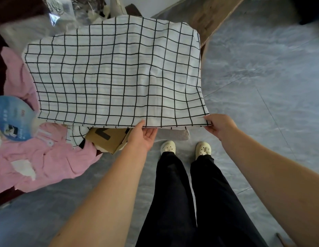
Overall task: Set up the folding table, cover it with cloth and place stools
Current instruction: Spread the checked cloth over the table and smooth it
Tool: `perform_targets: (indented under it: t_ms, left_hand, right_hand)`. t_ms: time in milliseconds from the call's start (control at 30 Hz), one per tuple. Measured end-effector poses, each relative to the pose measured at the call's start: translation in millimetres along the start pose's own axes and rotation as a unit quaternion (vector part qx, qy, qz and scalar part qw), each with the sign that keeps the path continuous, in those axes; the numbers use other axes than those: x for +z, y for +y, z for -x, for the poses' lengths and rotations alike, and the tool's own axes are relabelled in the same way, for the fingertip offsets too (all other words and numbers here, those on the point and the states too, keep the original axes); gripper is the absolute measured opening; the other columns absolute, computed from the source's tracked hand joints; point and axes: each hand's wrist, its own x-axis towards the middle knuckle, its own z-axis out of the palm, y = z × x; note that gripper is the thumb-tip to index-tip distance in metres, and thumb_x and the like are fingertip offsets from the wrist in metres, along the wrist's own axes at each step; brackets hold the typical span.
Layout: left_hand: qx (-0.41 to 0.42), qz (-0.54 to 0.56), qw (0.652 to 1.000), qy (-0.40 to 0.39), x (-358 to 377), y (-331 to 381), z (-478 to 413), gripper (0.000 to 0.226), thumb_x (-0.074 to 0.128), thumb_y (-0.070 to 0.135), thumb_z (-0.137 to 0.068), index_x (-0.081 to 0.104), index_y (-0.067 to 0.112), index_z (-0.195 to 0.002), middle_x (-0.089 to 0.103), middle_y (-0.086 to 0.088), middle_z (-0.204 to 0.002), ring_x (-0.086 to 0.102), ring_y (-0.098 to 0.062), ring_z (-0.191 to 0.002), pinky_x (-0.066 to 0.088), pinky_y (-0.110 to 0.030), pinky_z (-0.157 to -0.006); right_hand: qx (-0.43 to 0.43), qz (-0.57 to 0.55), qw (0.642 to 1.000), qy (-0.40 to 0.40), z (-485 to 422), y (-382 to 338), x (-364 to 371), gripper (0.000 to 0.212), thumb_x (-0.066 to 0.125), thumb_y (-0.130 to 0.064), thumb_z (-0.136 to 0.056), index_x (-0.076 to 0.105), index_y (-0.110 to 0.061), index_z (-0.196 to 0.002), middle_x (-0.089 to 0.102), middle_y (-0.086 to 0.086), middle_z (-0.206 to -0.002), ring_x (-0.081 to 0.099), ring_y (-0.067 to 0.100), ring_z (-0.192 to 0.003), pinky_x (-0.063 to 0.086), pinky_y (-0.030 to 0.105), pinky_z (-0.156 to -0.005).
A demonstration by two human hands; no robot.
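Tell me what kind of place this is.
Probably a lived-in home room: heaped pink clothing, a cardboard box beside it, grey tiled floor, house clogs. Left hand and right hand hold a checked cloth.

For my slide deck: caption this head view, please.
Left hand and right hand hold the near edge of a grid-patterned cloth.

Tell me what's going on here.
A person stands on the grey floor holding a white checked cloth by its near edge. The left hand pinches the edge partway along, and the right hand pinches the corner. The cloth is spread out in front of them, and what lies under it is hidden. A wooden panel shows beyond it, with pink fabric and a cardboard box to the left.
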Motion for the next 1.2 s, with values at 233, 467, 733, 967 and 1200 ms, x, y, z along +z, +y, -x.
perform_targets:
  t_ms: [233, 467, 733, 967, 1200]
  left_hand:
    - [0.017, -0.019, 0.999, -0.038, 4, -8, 46, 0.009, 0.058, 0.011, -0.092, 0.054, 0.003, -0.088, 0.057, -0.011, -0.089, 0.059, -0.021, -0.081, 0.051, -0.037, -0.089]
    - [0.032, -0.02, 0.998, -0.053, -8, -43, 104, 0.009, 0.055, 0.007, -0.093, 0.055, 0.002, -0.086, 0.056, -0.011, -0.092, 0.056, -0.023, -0.098, 0.049, -0.036, -0.094]
    - [0.08, -0.005, 0.994, -0.068, -38, -121, 148, 0.009, 0.055, 0.007, -0.093, 0.055, 0.002, -0.085, 0.059, -0.01, -0.085, 0.059, -0.02, -0.075, 0.05, -0.036, -0.093]
    - [0.098, -0.006, 0.992, -0.076, -81, -207, 179, 0.012, 0.055, 0.006, -0.093, 0.055, 0.003, -0.105, 0.059, -0.011, -0.086, 0.059, -0.021, -0.079, 0.051, -0.035, -0.084]
    - [0.111, -0.012, 0.99, -0.089, -129, -262, 214, 0.005, 0.052, 0.004, -0.094, 0.055, 0.001, -0.091, 0.058, -0.011, -0.083, 0.059, -0.022, -0.083, 0.048, -0.038, -0.095]
  right_hand:
    - [-0.072, -0.066, 0.995, 0.009, 49, -4, -33, 0.017, 0.062, -0.003, -0.085, 0.057, -0.013, -0.072, 0.056, 0.004, -0.074, 0.055, 0.012, -0.064, 0.051, 0.016, -0.047]
    - [-0.135, -0.115, 0.984, -0.023, 102, 15, -86, 0.021, 0.059, 0.003, -0.084, 0.057, -0.011, -0.069, 0.055, 0.005, -0.07, 0.052, 0.013, -0.062, 0.051, 0.018, -0.053]
    - [-0.175, -0.11, 0.978, -0.043, 129, 57, -160, 0.021, 0.059, 0.003, -0.085, 0.059, -0.013, -0.073, 0.058, 0.005, -0.073, 0.055, 0.013, -0.064, 0.049, 0.012, -0.043]
    - [-0.234, -0.053, 0.968, -0.071, 150, 112, -239, 0.025, 0.051, 0.004, -0.086, 0.066, -0.011, -0.099, 0.061, 0.0, -0.076, 0.054, 0.011, -0.068, 0.049, 0.015, -0.054]
    - [-0.249, -0.064, 0.962, -0.093, 169, 171, -286, 0.032, 0.049, 0.005, -0.085, 0.066, -0.011, -0.106, 0.062, 0.002, -0.079, 0.054, 0.012, -0.069, 0.046, 0.02, -0.061]
